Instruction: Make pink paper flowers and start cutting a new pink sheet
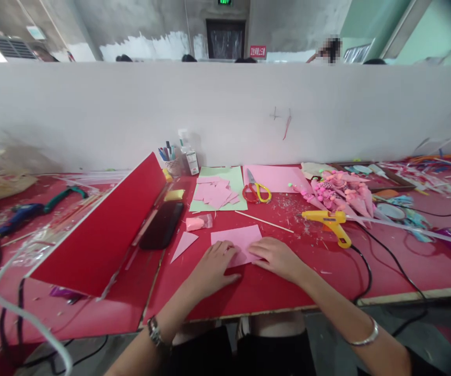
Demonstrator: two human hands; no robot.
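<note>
A rectangular sheet of pink paper (239, 236) lies on the red table in front of me. My left hand (218, 262) rests on its lower left part, fingers laid on the paper and thumb spread to the right. At the sheet's right edge, my right hand (277, 257) has its fingers stretched out over the paper, thumb apart below them. Left of the sheet lies a pink paper triangle (185, 245). Just behind are a small bag of pink clay-like material (199, 222) and a thin wooden stick (264, 221). The paper under my fingers is hidden.
Pink paper pieces (214, 191) lie on a green sheet (236, 175); scissors (256, 189) sit beside them. A yellow glue gun (329, 223) with a trailing cord stands right, before pink cone-shaped bundles (341, 190). Left are a black phone (162, 225) and an upright red board (104, 235).
</note>
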